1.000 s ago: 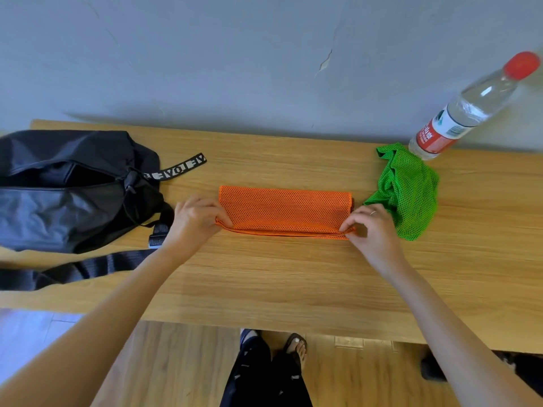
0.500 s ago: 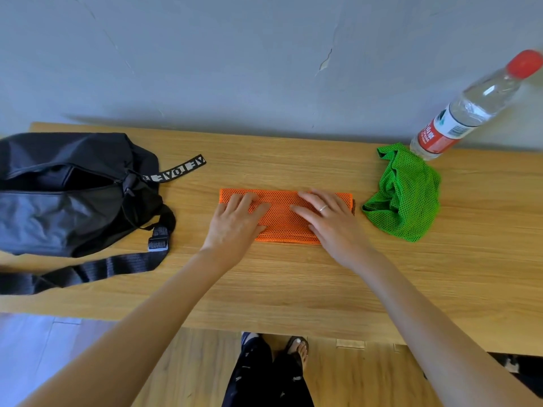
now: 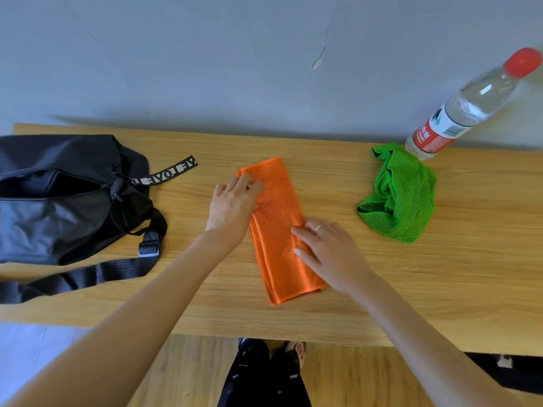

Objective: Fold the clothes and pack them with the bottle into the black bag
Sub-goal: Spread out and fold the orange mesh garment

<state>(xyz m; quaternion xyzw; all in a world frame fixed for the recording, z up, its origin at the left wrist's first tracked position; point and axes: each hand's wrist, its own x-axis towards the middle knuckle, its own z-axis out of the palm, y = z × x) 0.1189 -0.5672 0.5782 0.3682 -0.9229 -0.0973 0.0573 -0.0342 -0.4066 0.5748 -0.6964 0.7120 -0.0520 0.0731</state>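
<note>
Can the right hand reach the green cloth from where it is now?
Probably yes. The right hand rests flat on the orange cloth, and only bare table lies between it and the green cloth. The bottle stands behind, not in the way.

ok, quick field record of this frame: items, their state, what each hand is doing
orange cloth: folded into a long strip, lying diagonally at mid-table
left hand: rests on the strip's far end, fingers relaxed
right hand: flat on the strip's near part, fingers straight
green cloth: crumpled, unfolded, right of the strip
bottle: red cap, beside the green cloth's far edge
black bag: left on the table, zip open, nothing visibly packed
</note>
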